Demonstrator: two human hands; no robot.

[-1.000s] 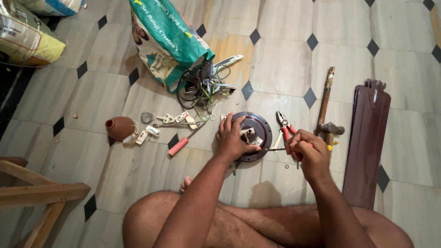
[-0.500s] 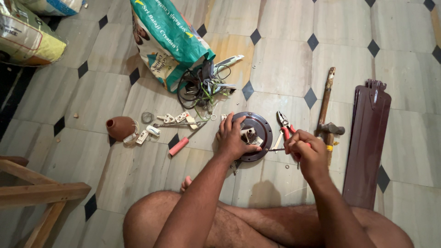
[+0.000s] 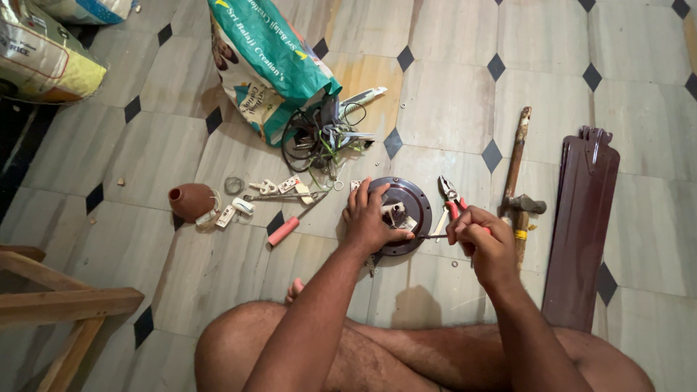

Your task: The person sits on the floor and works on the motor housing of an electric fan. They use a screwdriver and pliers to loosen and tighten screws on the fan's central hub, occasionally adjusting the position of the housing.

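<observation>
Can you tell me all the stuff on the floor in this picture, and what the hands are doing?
round motor housing: one, dark metal, floor centre, under the left hand
pliers: one, red handles, right of the housing
hammer: one, wooden handle, right of the pliers
fan blades: a stack, brown, far right
screwdriver: one, pink handle, left of the housing
small white parts: several, left of the housing
cup-shaped cover: one, brown, further left
wire tangle: one, dark, by the bag
bag: one, green, top centre
sack: one, white and yellow, top left
left hand: pressing on the housing
right hand: gripping a thin tool pointed at the housing
</observation>
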